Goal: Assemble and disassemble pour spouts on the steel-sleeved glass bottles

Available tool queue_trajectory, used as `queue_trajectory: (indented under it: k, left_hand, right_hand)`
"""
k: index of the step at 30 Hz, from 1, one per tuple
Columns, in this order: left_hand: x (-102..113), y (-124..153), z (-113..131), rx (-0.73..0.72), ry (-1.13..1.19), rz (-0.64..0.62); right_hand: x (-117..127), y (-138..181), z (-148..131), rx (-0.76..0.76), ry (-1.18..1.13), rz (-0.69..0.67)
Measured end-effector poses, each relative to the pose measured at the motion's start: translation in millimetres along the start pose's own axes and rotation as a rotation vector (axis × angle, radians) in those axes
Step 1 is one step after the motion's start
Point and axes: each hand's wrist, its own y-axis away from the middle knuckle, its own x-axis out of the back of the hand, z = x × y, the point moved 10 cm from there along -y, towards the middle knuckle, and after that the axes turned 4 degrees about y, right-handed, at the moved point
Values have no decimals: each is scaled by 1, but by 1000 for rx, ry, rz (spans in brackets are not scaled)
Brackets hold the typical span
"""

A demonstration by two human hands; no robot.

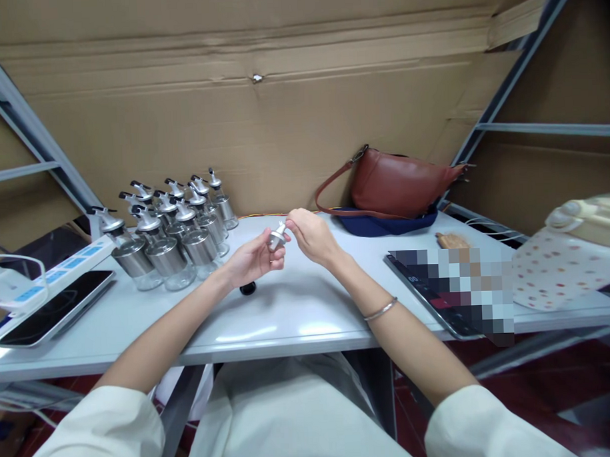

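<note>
While the left hand (252,258) pinches a small metal spout cap (277,237) above the table (298,309), the right hand (312,236) grips its tip. This looks like assembly. The next move calls for a steady twist, with the black plug (248,288) lying just below.

The little spout (277,237) is shiny silver metal, the bottles (168,256) are clear glass with shiny metal wraps, the table (298,309) is smooth and glossy, the bag (398,182) is smooth brown leather, and the wall (261,123) is dull cardboard.
</note>
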Motion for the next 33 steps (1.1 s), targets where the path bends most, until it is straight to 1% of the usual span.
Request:
queue_trajectory:
  k: [3,5,8,10,11,14,16,17,18,20,22,23,25,28,30,33]
  left_hand:
    - [6,-4,5,-109,-137,20]
    - [12,-6,13,-215,-334,50]
    - [18,2,36,-459,-835,189]
    - [12,10,46,-593,-1153,263]
    - [8,12,48,-636,-1270,280]
    - [-2,17,48,-691,-1518,306]
    - [-5,18,47,-699,-1646,346]
    - [-5,18,47,-693,-1690,369]
    - [-5,18,47,-680,-1712,389]
    - [-1,17,46,-636,-1668,412]
    - [3,14,42,-563,-1502,380]
    - [5,13,39,-526,-1391,354]
    - [8,11,36,-480,-1185,322]
    - [15,11,40,-501,-920,347]
    - [22,9,43,-505,-695,357]
    - [29,2,39,-443,-383,327]
  right_hand:
    - [-2,0,9,-86,-58,-4]
    - [-7,1,17,-169,-142,-45]
    - [-22,5,29,-310,-324,-148]
    - [-32,9,35,-396,-488,-203]
    - [-37,11,36,-438,-584,-232]
    - [-54,21,36,-565,-834,-364]
    - [-62,27,34,-628,-899,-445]
    - [-63,27,34,-640,-895,-446]
    - [-61,26,35,-636,-874,-415]
    - [-50,19,37,-588,-815,-290]
    - [-40,12,37,-527,-789,-183]
    - [-39,10,36,-506,-796,-166]
    - [-40,9,34,-484,-826,-184]
    - [-39,10,34,-466,-816,-194]
    - [-35,9,34,-448,-768,-156]
    - [-29,8,33,-417,-682,-96]
